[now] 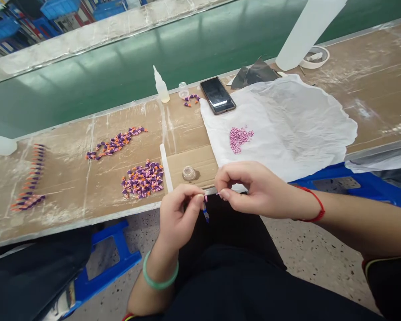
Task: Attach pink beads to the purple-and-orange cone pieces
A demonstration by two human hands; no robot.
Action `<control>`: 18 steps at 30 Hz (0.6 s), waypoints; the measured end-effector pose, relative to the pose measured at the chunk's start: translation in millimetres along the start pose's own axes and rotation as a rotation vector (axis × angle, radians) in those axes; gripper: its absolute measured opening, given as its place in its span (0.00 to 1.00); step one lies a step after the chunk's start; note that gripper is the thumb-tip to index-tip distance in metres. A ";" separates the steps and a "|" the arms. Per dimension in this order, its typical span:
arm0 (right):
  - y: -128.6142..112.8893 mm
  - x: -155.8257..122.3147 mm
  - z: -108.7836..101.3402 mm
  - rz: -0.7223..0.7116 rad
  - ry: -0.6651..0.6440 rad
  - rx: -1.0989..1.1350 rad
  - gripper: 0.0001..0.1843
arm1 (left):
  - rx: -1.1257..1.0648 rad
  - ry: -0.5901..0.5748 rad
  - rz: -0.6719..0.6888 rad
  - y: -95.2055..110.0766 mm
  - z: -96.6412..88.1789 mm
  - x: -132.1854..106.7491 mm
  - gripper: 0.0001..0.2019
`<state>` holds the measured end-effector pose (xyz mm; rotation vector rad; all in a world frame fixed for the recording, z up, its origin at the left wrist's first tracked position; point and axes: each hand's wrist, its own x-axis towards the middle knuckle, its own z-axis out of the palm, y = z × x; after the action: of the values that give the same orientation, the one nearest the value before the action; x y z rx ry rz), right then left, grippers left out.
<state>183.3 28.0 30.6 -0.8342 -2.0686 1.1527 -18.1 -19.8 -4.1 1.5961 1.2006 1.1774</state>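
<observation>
My left hand (181,214) is closed in a pinch at the table's front edge. A small pink-and-blue piece (206,211) sticks out below its fingertips. Close by on the right, my right hand (254,189) pinches a tiny pink bit (218,194) between thumb and forefinger. Just beyond the hands, a small round clear pot (189,173) stands on a cardboard sheet (200,156). A heap of tiny pink pieces (239,139) lies on the white cloth (274,120). Left of the hands is a pile of small purple, orange and pink pieces (142,179).
A white strip (166,167) lies beside the pile. More purple-orange pieces (116,142) and a row of them (36,171) spread leftward. Along the back are a dropper bottle (161,85), a phone (218,95) and a tape roll (316,58). Beyond runs a green conveyor belt (120,73).
</observation>
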 end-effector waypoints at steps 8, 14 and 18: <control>39.5 57.1 -5.7 -0.078 -0.158 -0.454 0.07 | -0.137 0.041 -0.208 -31.3 -13.5 -3.4 0.05; 52.8 84.6 -0.4 0.100 -0.344 -0.499 0.10 | -0.095 0.061 -0.203 -45.2 -15.9 2.9 0.03; 50.3 90.2 0.7 0.132 -0.402 -0.498 0.14 | -0.092 0.046 -0.189 -47.8 -16.1 5.0 0.03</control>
<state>139.2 117.8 5.0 -1.0446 -2.7364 0.9357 -43.9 -3.0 -44.3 1.3618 1.2783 1.1357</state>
